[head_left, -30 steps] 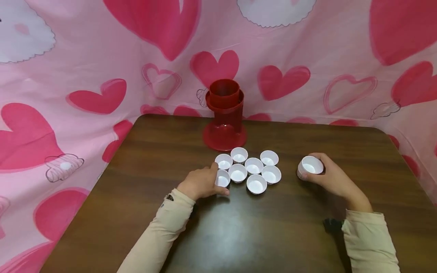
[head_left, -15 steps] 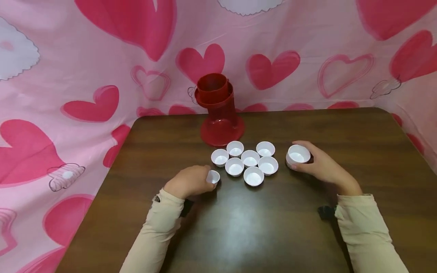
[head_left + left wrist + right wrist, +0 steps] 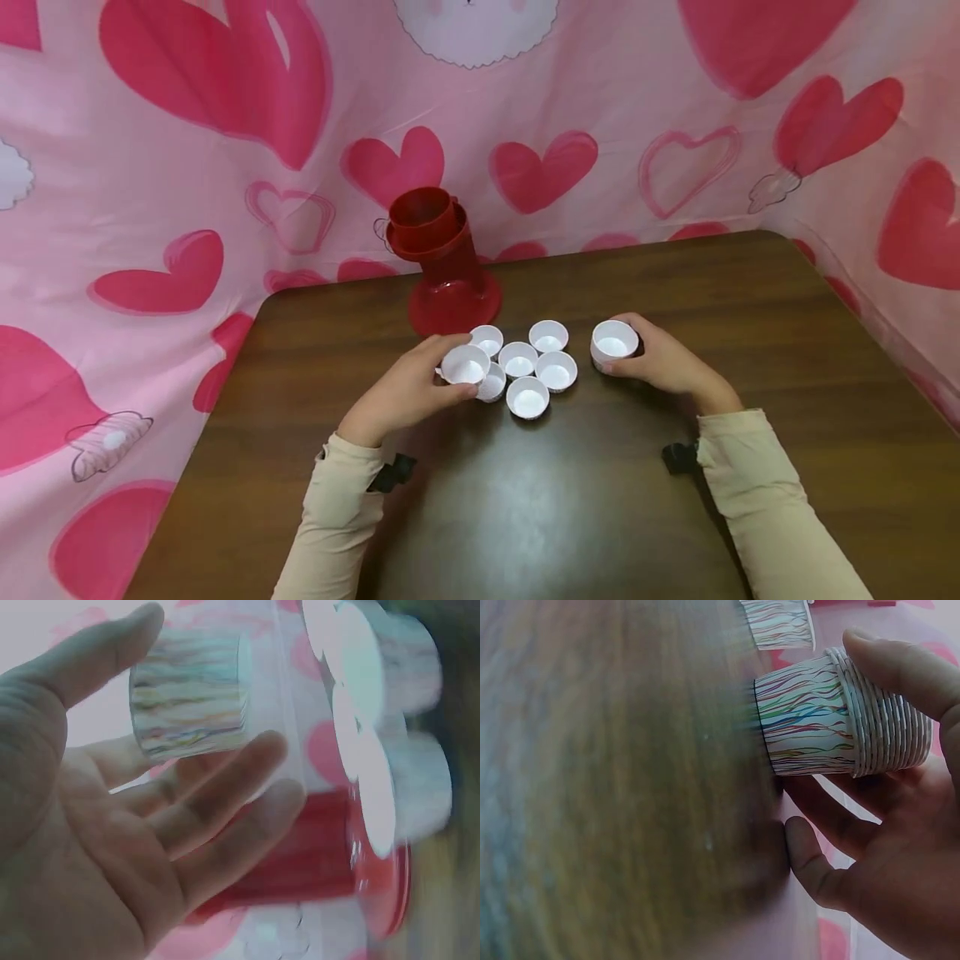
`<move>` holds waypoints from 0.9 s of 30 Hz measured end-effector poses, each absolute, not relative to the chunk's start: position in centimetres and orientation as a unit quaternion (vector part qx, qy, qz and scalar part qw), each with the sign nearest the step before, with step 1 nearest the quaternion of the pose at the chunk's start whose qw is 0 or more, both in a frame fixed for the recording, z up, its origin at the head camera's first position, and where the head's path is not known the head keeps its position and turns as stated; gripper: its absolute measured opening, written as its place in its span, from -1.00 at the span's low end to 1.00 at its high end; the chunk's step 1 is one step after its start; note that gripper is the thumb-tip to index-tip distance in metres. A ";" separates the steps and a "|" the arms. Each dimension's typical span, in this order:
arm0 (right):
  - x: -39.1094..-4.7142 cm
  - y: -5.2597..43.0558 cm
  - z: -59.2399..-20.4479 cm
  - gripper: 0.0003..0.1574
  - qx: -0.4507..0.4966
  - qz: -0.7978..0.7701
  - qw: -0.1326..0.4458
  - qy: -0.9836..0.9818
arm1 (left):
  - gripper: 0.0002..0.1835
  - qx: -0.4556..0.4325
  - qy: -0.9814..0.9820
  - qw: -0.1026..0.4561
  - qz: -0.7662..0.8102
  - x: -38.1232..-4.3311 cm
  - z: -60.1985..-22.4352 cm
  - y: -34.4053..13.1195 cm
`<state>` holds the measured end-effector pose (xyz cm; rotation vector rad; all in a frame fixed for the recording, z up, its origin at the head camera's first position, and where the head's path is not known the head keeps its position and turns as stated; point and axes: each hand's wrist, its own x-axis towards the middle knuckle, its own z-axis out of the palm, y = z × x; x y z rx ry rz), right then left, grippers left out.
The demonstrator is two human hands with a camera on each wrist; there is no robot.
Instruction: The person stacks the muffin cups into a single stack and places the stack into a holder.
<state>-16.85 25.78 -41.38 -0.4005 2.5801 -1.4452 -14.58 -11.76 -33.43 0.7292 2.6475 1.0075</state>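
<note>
In my left hand (image 3: 405, 390) I pinch one small white paper cup (image 3: 465, 367) between thumb and fingers. The left wrist view shows this cup's (image 3: 191, 694) side with coloured wavy lines, the other fingers spread beside it. My right hand (image 3: 667, 360) grips a nested stack of the same cups (image 3: 613, 343), mouths up. Seen from the right wrist, the stack (image 3: 810, 720) has several rims packed close together, and its bottom is at the tabletop. Between the two hands, several loose paper cups (image 3: 527, 398) stand upright in a tight cluster on the table.
Behind the cups stands a red plastic holder (image 3: 453, 300) with a round base and an open tube on top. The dark wooden table (image 3: 525, 517) reaches back to a pink curtain with hearts (image 3: 543, 171).
My left hand has lifted one cup from the cluster's left side and now holds it raised over the left cups. My right hand has brought its stack closer to the cluster. The head view has shifted.
</note>
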 end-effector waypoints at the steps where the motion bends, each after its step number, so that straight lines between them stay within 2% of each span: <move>1: -16.8 25.7 -41.4 -0.15 -0.131 -0.482 0.080 0.863 | -0.26 0.251 0.893 0.104 0.358 -14.9 -33.6 -11.3; 8: -17.0 25.4 -42.0 -0.18 -0.130 -0.473 0.075 0.868 | -0.31 0.270 0.895 0.079 0.345 -17.1 -33.8 -6.6; 18: -19.0 23.6 -42.4 -0.18 -0.160 -0.476 0.079 0.861 | -0.33 0.279 0.897 0.097 0.329 -19.6 -33.8 -1.6; 27: -19.1 23.5 -42.8 -0.25 -0.171 -0.493 0.082 0.849 | -0.42 0.318 0.898 0.109 0.283 -21.4 -35.3 2.2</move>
